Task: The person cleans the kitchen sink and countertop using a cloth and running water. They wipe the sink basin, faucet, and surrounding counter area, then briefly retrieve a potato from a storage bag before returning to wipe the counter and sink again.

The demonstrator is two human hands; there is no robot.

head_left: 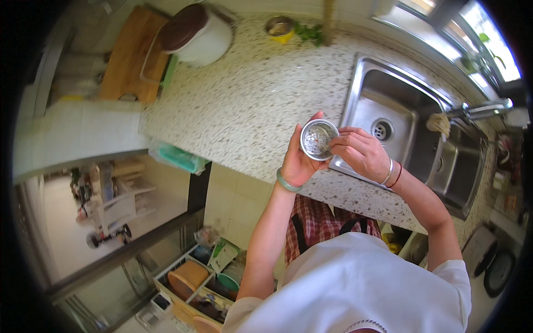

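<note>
My left hand [298,161] holds a small round metal cup [317,139] from below and the side, just off the counter's front edge near the sink. The cup's inside is shiny and speckled with small bits, too small to name. Curled together at the cup's right rim are the fingers of my right hand [361,151]; their tips reach over its edge, and the thumb is mostly hidden. A steel double-bowl sink [360,100] lies just beyond and to the right of my hands, with a round drain [381,130] in the larger bowl.
A faucet [480,109] with a beige cloth bundle [438,125] stands over the sink. On the speckled counter [261,100] are a white bin with a brown lid [202,39] and a small yellow-based bowl [280,29]. A storage rack [191,277] stands on the floor to my left.
</note>
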